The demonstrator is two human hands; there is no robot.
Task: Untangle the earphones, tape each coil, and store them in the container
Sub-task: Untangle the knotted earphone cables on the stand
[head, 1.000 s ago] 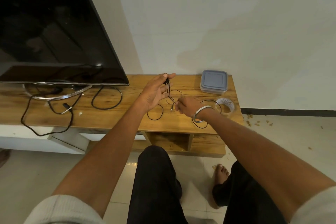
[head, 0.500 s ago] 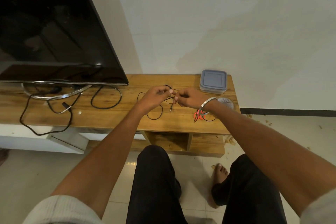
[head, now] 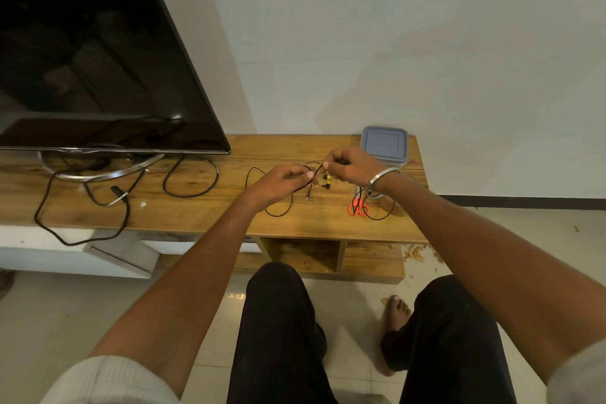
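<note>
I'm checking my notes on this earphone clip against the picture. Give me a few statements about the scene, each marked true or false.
1. Both hands pinch the earphone cable. True: left hand, right hand.
2. The container stands open. False: its lid is on.
3. Red-handled scissors lie on the wooden stand. True.
4. The container sits left of the TV. False: it sits at the stand's right end.
5. The earphones are coiled and taped. False: the cable lies loose.

pale rolled sleeves point(head: 108, 380), black trousers point(head: 278, 338), steel bangle point(head: 382, 178), bare foot point(head: 396, 313)
</note>
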